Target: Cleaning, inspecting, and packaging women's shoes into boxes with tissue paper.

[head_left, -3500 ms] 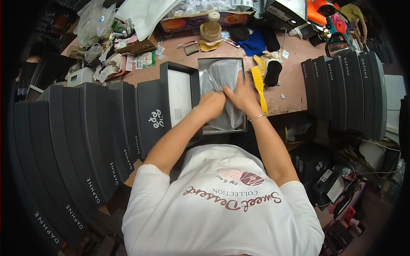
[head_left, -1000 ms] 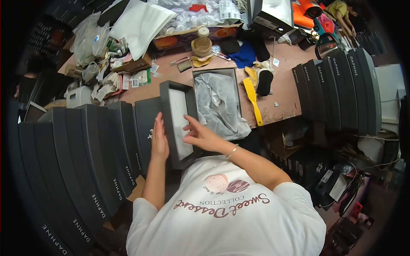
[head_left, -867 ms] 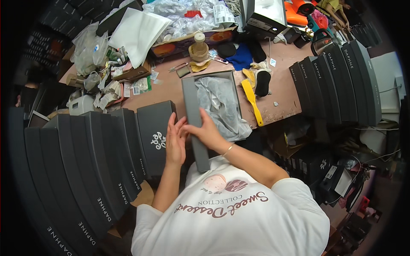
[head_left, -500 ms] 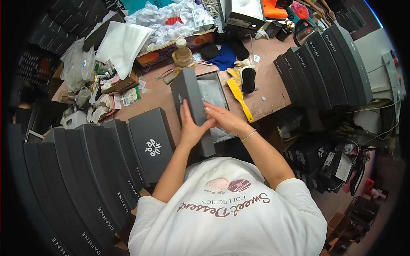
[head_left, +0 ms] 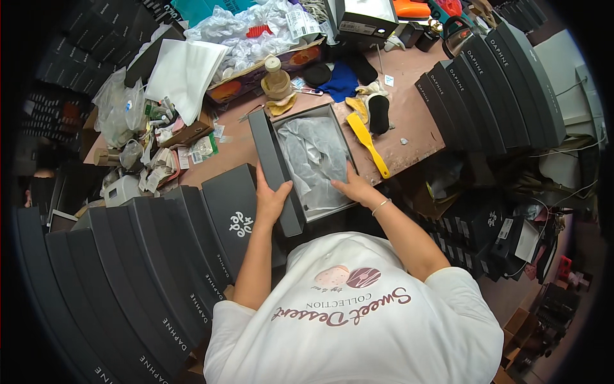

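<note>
In front of me on the table lies a dark grey shoebox (head_left: 344, 136) with its top off, filled with crumpled white tissue paper (head_left: 313, 157). What the tissue covers, if anything, is hidden. My left hand (head_left: 271, 200) grips the dark grey lid (head_left: 272, 160), which stands tilted along the box's left side, thumb on its near face. My right hand (head_left: 358, 187) holds the box's right wall near the front corner. Its thumb reaches inside, over the tissue, and its other fingers are partly hidden outside the wall.
Closed dark grey boxes stand in a row at my left (head_left: 153, 249) and another row at the right (head_left: 492, 96). A yellow shoehorn-like tool (head_left: 368, 146) lies right of the open box. Beyond it are a pump bottle (head_left: 276, 80), a blue cloth (head_left: 342, 82) and a carton of crumpled tissue (head_left: 246, 38).
The lid has swung left off the box, uncovering the tissue. My left hand moved left and down with it, while my right hand left the lid for the box's right wall.
</note>
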